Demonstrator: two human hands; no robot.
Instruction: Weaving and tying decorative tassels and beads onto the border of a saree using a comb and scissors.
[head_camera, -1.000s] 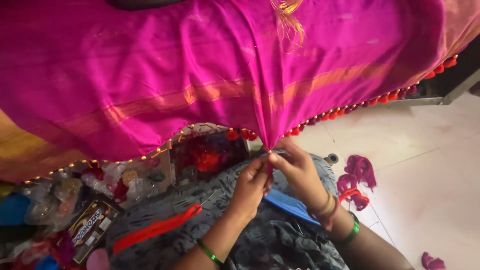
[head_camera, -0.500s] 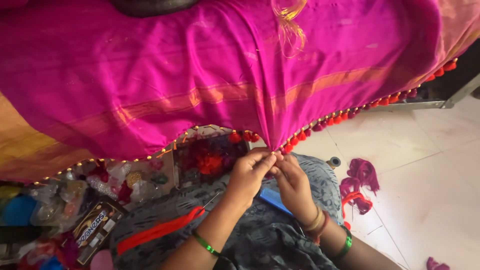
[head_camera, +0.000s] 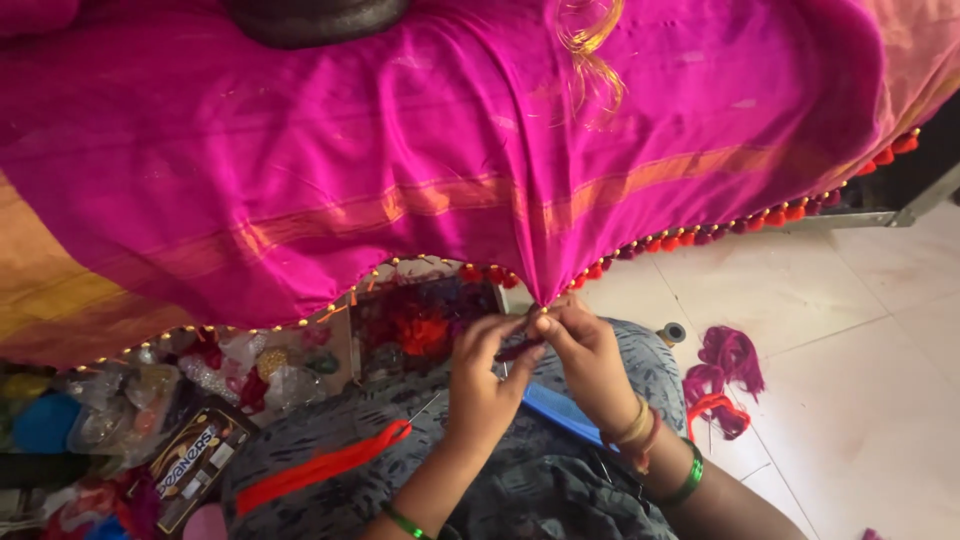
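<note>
A bright magenta silk cloth (head_camera: 430, 140) with an orange-gold band fills the upper view; its lower edge (head_camera: 700, 232) carries a row of small red and maroon tassels with gold beads. My right hand (head_camera: 585, 360) pinches that edge where it is pulled down to a point. My left hand (head_camera: 485, 375) is right beside it, fingers closed on a short dark maroon bunch of thread (head_camera: 520, 349) at the same spot. Both wrists wear bangles. A strand of red thread (head_camera: 320, 468) lies across my grey patterned lap.
A box of red and maroon threads (head_camera: 420, 325) sits under the cloth edge. Small clear bags of beads (head_camera: 215, 375) and a dark printed box (head_camera: 195, 462) lie at the left. Loose maroon and red thread (head_camera: 725, 370) and a small spool (head_camera: 672, 333) are on the white tiled floor.
Both hands have stayed together at the cloth edge, shifting slightly left and down in view. The left fingers now close on the maroon thread bunch beside the right fingers.
</note>
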